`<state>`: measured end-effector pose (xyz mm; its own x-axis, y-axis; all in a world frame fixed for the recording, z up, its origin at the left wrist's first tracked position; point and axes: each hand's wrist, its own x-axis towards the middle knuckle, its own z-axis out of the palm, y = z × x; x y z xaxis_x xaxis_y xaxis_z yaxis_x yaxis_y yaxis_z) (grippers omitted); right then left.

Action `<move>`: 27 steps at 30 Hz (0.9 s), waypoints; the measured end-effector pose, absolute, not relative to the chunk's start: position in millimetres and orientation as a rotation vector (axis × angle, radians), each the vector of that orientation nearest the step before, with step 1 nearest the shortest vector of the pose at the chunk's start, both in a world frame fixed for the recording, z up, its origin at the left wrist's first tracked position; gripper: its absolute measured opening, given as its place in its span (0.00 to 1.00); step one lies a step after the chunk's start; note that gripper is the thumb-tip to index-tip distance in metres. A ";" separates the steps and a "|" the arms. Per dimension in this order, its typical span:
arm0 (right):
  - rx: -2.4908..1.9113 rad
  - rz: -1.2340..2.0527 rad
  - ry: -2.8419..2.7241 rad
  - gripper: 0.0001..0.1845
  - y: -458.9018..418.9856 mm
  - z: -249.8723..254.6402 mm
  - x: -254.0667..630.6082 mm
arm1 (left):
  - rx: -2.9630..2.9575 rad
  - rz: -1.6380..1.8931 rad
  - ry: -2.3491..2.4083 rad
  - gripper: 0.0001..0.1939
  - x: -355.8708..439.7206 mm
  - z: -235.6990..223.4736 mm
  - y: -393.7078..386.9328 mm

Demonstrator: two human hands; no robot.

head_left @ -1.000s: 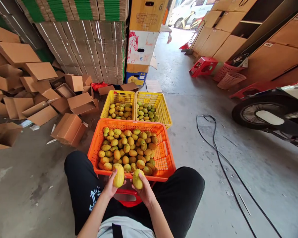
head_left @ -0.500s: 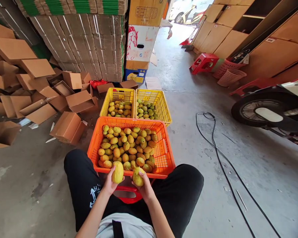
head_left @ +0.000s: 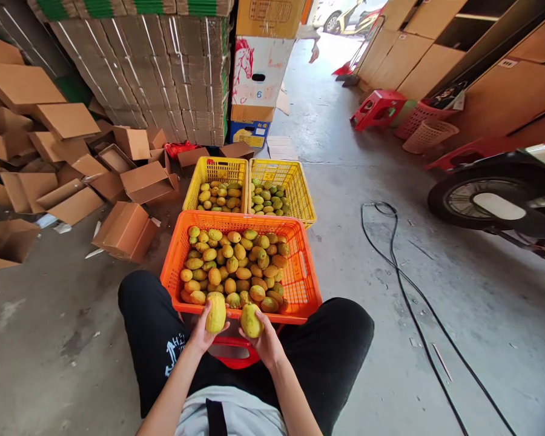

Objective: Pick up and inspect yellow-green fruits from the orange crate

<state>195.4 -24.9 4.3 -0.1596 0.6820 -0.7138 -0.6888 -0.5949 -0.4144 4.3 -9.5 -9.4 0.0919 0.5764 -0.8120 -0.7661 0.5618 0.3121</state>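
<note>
scuffed grey floor, tall cardboard stacks, red stool, daylight in the far opening

Left fingers around yellow fruit — right fingers around second fruit — orange crate just beyond.

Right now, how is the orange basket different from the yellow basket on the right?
The orange basket looks bigger than the yellow basket. The orange basket is nearer; the yellow basket is farther. Fruit in the orange basket looks more orange; fruit in the yellow basket looks greener. Both have holey sides.
</note>
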 end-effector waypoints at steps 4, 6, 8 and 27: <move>-1.180 1.824 -0.117 0.28 -24.5 12.2 188.6 | -0.138 1.069 1.121 0.22 7.5 -18.1 -12.7; -1.191 1.766 -0.153 0.29 -24.1 14.9 186.6 | -0.113 1.066 1.131 0.16 8.7 -16.4 -12.0; -1.192 1.748 -0.156 0.28 -23.3 15.9 186.7 | -0.133 1.047 1.143 0.10 9.7 -11.0 -10.0; -1.205 1.794 -0.023 0.27 -18.7 11.9 191.2 | -0.192 0.916 1.188 0.18 11.3 -4.4 -7.6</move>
